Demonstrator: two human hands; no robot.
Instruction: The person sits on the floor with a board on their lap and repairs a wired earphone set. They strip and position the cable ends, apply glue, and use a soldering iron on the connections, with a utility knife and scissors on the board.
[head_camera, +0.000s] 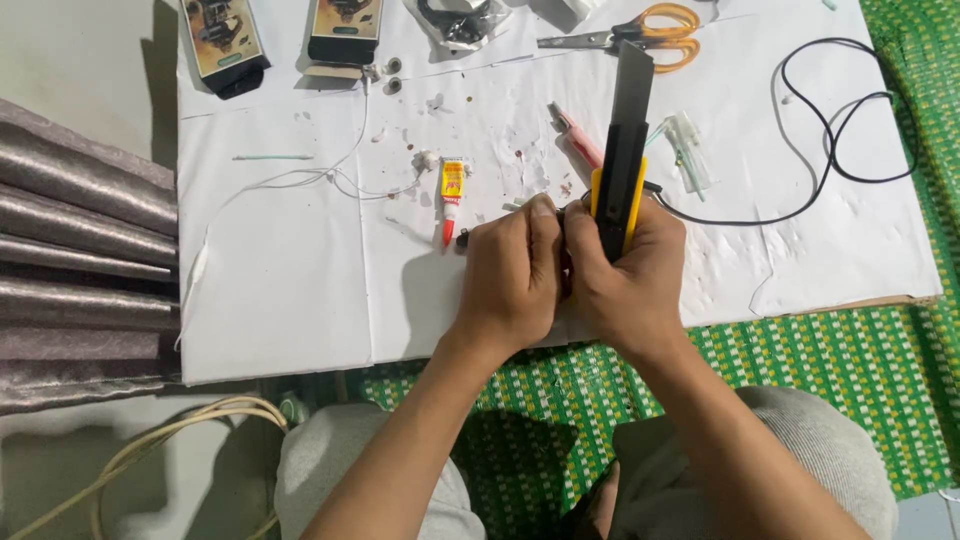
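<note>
Near the white sheet's (300, 300) front edge, our right hand (625, 280) grips a yellow-and-black utility knife (622, 165), blade up. Our left hand (512, 275) presses against it, pinching something small we cannot make out.

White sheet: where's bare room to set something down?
Free: the white sheet lower left, between the glue tube and the sheet's near edge; also lower right, below the black cable. Crowded: the far edge around the scissors and boxes.
</note>
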